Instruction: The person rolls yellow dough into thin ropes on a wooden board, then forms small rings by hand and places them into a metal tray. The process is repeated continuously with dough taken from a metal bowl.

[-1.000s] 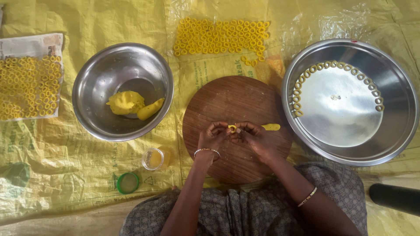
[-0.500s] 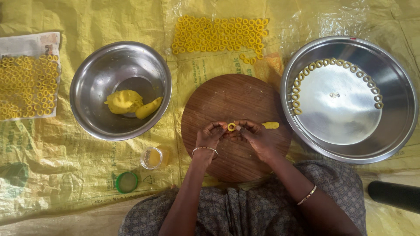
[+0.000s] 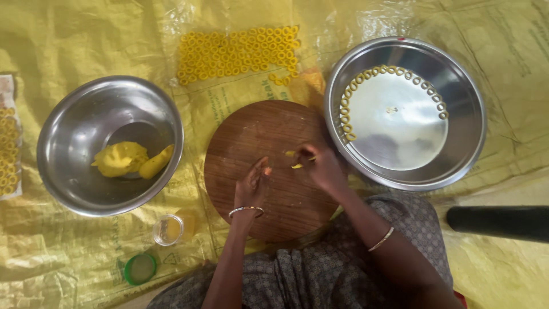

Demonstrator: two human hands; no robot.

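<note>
Yellow printed sheet under round wooden board

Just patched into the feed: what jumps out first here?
Two hands, the left hand and right hand, work over a round wooden board at centre. Left, a steel bowl holds yellow dough; right, a steel pan carries an arc of dough rings.

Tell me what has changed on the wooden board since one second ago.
The two hands, earlier joined around a small dough ring at the board's middle, have parted. The right hand moved toward the steel tray, with a yellow dough bit at its fingers; the left hand rests open on the round wooden board. The bowl with dough stayed as it was.
</note>
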